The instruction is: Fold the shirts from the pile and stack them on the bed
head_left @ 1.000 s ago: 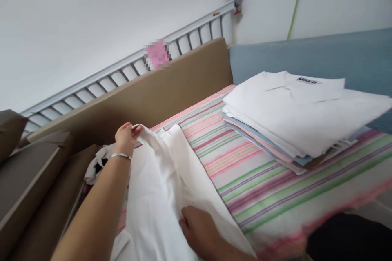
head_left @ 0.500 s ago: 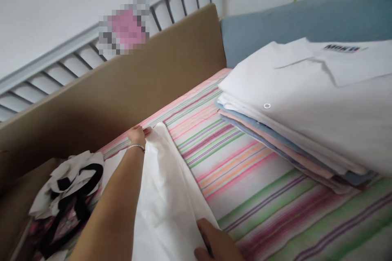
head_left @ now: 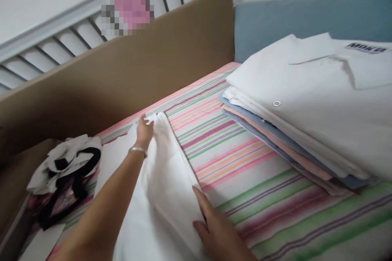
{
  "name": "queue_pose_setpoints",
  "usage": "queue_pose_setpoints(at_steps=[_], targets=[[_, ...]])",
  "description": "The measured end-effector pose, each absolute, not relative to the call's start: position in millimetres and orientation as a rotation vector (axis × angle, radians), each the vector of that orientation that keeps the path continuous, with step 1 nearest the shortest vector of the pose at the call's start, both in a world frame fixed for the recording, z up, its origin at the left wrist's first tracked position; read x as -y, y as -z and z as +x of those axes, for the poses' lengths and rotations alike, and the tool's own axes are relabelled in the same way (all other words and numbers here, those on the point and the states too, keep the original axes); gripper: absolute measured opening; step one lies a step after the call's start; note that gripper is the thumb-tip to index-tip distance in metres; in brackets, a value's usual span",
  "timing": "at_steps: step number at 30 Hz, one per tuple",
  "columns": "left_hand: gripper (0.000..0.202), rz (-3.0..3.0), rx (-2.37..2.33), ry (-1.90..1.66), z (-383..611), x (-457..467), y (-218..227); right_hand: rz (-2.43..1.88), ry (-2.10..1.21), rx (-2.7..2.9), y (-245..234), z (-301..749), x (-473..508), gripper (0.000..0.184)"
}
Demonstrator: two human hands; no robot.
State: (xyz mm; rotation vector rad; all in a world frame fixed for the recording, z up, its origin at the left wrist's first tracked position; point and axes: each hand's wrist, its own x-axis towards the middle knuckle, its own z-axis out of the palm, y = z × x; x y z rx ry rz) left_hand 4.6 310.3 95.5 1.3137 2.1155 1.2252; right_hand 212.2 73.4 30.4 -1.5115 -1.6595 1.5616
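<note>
A long white garment (head_left: 171, 195), folded lengthwise, lies on the striped bedding below me. My left hand (head_left: 145, 131), with a bracelet at the wrist, reaches to the garment's far end. Its thumb and forefinger look slightly apart against the cloth there; the other fingers are hidden. Along the garment's right edge rests my right hand (head_left: 216, 226), thumb and forefinger spread, the forefinger stretched towards the edge. Part of the cloth is covered by my left forearm. At right stands a stack of folded clothes, topped by a white collared shirt (head_left: 306, 102) with a button and a neck label.
A crumpled white garment (head_left: 64, 159) with black bands lies at far left. Striped bedding (head_left: 235, 163) runs beneath everything. A brown padded panel (head_left: 171, 49) borders the far side, with a white slatted rail (head_left: 82, 36) behind it. A blue padded panel (head_left: 306, 12) stands behind the stack.
My left hand has shifted slightly right and up in view, and more white cloth shows to its left. My right hand has moved forward along the garment's edge, its fingers spread wider. The view has tilted.
</note>
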Motion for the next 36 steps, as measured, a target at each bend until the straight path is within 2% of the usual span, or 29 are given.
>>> queue_pose_setpoints(at_steps=[3,5,8,16,20,24,27,32,36], targets=[[0.036,1.839,-1.915,-0.972,15,-212,-91,-1.523,-1.47,1.676,-40,214,-68,0.071],[0.037,2.195,-1.818,-0.756,24,-141,-82,-1.495,-1.421,1.68,-42,217,-57,0.072],[0.042,2.385,-1.859,-0.557,43,-55,-65,-1.425,-1.416,1.678,-41,226,-34,0.075],[0.059,2.412,-2.049,-0.706,107,58,-33,-1.351,-1.529,1.454,-28,248,-18,0.063],[0.052,2.418,-1.912,-0.574,126,92,-15,-1.517,-1.236,1.727,-39,251,-20,0.058],[0.039,2.325,-1.851,-0.569,134,102,-22,-1.569,-0.762,2.092,-58,247,-6,0.058],[0.044,2.28,-1.808,-0.647,134,102,-31,-1.421,-0.486,2.308,-67,242,6,0.054],[0.036,2.306,-1.614,-0.66,109,93,-23,-1.263,-0.587,2.64,-61,240,14,0.049],[0.048,2.197,-1.894,-0.803,78,80,-25,-1.278,-0.458,2.592,-52,240,7,0.048]])
